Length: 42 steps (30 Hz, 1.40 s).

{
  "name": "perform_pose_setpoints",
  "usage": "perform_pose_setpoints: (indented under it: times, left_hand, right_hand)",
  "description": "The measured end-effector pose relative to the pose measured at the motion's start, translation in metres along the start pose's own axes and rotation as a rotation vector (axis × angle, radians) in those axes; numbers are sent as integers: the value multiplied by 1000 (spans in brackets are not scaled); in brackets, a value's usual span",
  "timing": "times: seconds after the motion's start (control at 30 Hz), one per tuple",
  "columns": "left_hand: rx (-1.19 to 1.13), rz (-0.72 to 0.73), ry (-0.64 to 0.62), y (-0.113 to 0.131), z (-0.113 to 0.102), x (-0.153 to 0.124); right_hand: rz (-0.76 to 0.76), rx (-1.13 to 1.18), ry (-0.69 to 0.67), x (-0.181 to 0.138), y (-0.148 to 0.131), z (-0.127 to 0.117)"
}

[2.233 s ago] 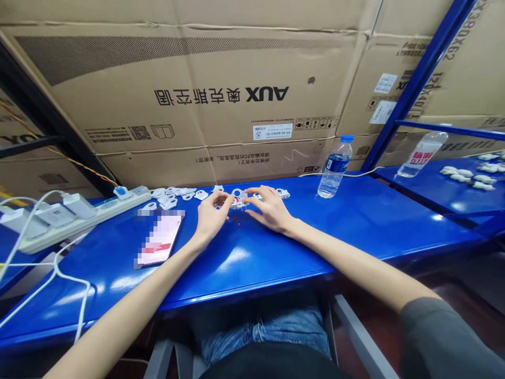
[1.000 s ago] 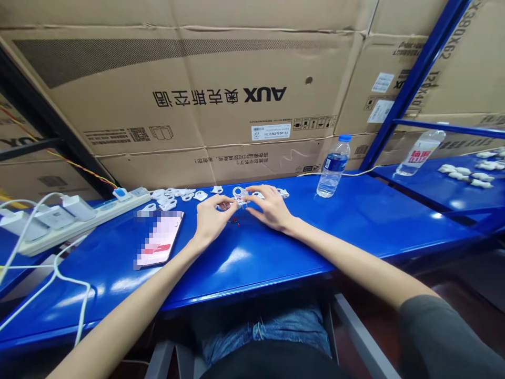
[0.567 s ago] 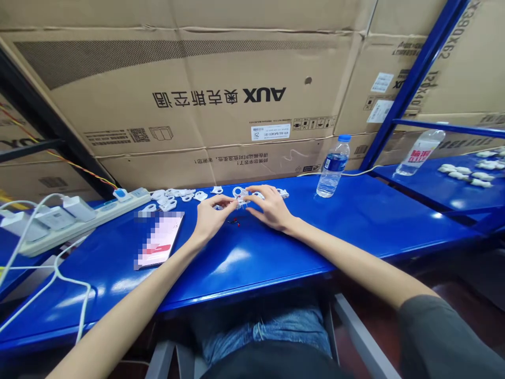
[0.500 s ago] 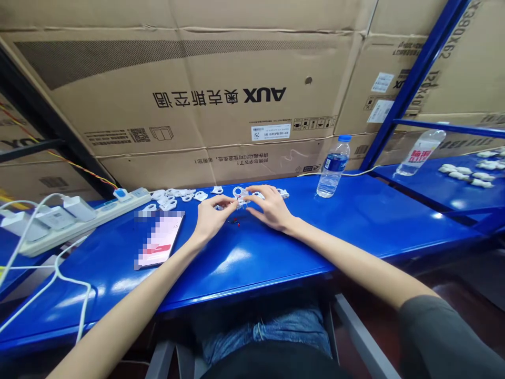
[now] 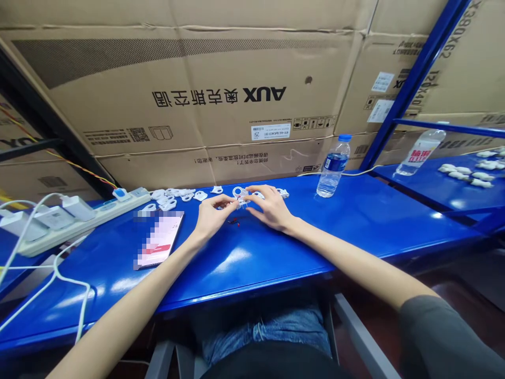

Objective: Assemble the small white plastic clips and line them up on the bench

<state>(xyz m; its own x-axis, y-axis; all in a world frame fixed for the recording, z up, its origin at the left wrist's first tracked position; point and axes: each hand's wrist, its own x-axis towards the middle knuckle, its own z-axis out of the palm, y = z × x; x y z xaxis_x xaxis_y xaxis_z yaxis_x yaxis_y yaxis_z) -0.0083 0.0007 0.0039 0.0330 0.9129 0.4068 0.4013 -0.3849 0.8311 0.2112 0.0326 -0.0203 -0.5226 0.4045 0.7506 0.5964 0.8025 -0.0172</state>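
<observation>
Between my two hands is a small white plastic part with a ring at its top (image 5: 238, 191), held just above the blue table (image 5: 284, 258). My left hand (image 5: 215, 213) pinches its lower left side between thumb and fingertips. From the right, my right hand (image 5: 272, 209) curls over it, fingertips on its right side. Fingers cover much of the part, and fine detail is too small to make out. Just below it lie small black and red pieces (image 5: 233, 221). Similar white ringed parts (image 5: 169, 198) are spread along the back of the table, left of my hands.
A phone (image 5: 161, 245) lies left of my left forearm. Behind it runs a power strip (image 5: 100, 215) with plugs and white cables (image 5: 84, 284). A water bottle (image 5: 333, 167) stands at the back right. Another bottle (image 5: 422, 151) and white pieces (image 5: 465, 175) are farther right. Cardboard boxes (image 5: 221, 63) wall the back.
</observation>
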Motion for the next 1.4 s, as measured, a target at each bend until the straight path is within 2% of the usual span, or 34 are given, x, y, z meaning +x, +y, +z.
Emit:
perform_pose_setpoints:
  times: [0.7, 0.9, 1.17, 1.4]
  left_hand:
    - [-18, -12, -46, 0, 1, 1]
    - [-64, -69, -55, 2, 1, 2]
    - [-106, -228, -20, 6, -1, 1]
    - [-89, -230, -85, 2, -4, 2]
  right_hand:
    - [10, 23, -23, 0, -1, -1]
    - [-8, 21, -24, 0, 0, -1]
    - [-24, 60, -17, -2, 4, 3]
    - [-37, 130, -27, -3, 6, 6]
